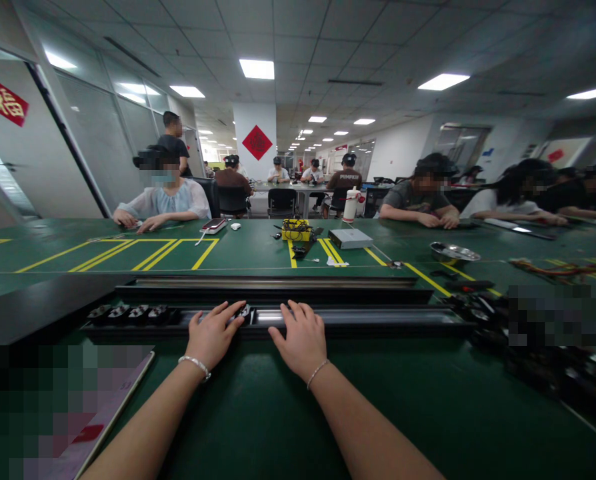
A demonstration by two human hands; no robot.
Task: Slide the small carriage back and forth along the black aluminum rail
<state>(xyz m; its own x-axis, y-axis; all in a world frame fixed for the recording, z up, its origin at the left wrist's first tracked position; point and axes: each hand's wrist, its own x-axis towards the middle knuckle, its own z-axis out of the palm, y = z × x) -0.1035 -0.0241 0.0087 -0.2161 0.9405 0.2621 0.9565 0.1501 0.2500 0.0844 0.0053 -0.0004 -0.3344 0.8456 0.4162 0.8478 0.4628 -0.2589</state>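
A long black rail with a shiny metal channel [358, 317] lies across the green table in front of me. My left hand [213, 339] is closed on a small black module with metal pieces [247, 315] in the channel, thumb on the near side and fingers over the far side. The hand hides part of it. Farther left, several similar black modules [139, 313] stand in a row in the same rail. My right hand [302, 337] rests on the rail to the right of the held module, its fingers stretched out and nothing in them.
Behind lies a second long black rail [278, 283]. A tablet-like panel [123, 393] is at lower left, and a heap of black parts [483, 313] at right. Farther back are a metal bowl [455, 253], a grey box [351, 239] and a yellow box with cables [297, 230]. People sit across the table.
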